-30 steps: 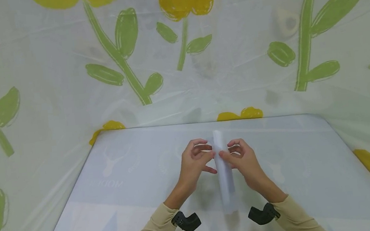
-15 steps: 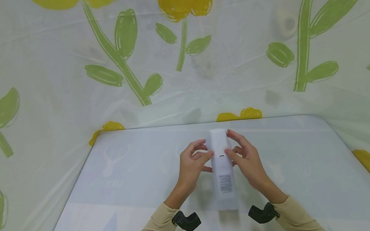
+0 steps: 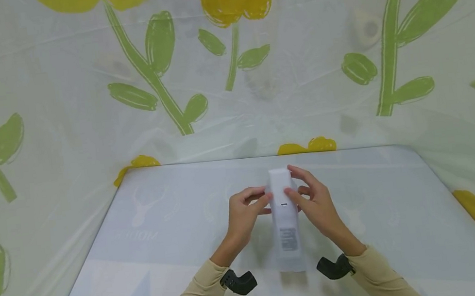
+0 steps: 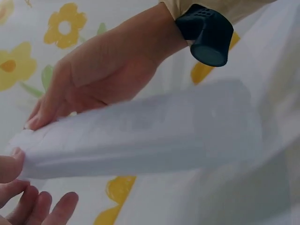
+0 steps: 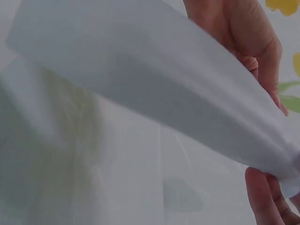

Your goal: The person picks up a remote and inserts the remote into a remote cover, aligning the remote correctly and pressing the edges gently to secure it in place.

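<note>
Upright between both hands, a long white remote control (image 3: 285,218) shows its back, with a small dark slot and a grey printed label (image 3: 289,239). A translucent plastic sleeve (image 3: 292,265) covers it and extends past its lower end. My left hand (image 3: 245,211) pinches the left edge, thumb in front. On the right, my right hand (image 3: 313,197) has its thumb on the back near the slot, while the index finger reaches the top corner. Both wrist views show the sleeved remote (image 4: 140,136) blurred, spanning between the fingers; its front is hidden.
A pale blue and white table (image 3: 175,223) lies beneath the hands. Behind and beside it hangs a white curtain (image 3: 301,87) printed with yellow flowers and green leaves. Black wrist cameras (image 3: 238,282) sit on both wrists over tan sleeves.
The remote control has turned from its narrow side to its labelled back. The right index finger has stretched up to the top corner. Since the middle frame the remote has tilted slightly.
</note>
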The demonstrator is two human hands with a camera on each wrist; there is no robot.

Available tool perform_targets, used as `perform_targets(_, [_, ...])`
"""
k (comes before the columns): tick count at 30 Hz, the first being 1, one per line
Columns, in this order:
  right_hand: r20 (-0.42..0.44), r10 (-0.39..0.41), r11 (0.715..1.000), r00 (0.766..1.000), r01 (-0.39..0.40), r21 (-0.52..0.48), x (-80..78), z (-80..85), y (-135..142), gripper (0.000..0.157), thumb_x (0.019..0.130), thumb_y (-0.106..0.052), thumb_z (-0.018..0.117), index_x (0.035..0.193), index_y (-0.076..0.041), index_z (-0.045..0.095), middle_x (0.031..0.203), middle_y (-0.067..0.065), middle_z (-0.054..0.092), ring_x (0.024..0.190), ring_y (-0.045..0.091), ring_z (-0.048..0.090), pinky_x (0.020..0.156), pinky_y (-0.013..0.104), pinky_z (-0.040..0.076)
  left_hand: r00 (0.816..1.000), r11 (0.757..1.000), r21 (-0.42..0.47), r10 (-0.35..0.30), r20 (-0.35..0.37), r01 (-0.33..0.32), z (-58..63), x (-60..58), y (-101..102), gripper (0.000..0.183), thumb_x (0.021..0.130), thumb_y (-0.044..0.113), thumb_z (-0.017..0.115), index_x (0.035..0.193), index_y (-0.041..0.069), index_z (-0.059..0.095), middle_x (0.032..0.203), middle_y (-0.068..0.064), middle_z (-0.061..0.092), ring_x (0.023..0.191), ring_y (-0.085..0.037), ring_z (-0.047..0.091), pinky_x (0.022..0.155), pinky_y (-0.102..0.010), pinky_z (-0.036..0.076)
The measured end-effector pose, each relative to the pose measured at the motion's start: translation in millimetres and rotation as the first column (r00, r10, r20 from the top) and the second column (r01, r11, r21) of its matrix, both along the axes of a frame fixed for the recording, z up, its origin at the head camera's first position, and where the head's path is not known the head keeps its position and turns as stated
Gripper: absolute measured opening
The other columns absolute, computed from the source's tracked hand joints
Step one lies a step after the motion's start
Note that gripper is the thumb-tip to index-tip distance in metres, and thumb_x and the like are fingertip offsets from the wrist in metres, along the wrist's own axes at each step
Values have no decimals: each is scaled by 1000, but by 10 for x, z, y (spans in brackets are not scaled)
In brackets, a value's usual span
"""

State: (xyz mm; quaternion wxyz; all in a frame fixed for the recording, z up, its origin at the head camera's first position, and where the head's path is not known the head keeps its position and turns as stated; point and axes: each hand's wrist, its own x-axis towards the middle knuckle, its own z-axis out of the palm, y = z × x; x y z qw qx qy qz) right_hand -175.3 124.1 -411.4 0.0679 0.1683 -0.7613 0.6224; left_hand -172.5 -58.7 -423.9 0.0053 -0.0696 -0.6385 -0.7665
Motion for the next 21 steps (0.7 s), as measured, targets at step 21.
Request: perform_targets(21, [46, -5, 998, 999, 1, 68, 116, 167, -121, 48, 87, -5, 67, 133, -4, 51, 118, 18, 58, 68, 23, 65, 44, 30, 51, 988, 990, 42, 140, -68, -137, -33, -13, 22, 10, 84, 0, 69, 89, -9, 69, 85, -16, 67, 71, -17, 65, 52, -40, 57])
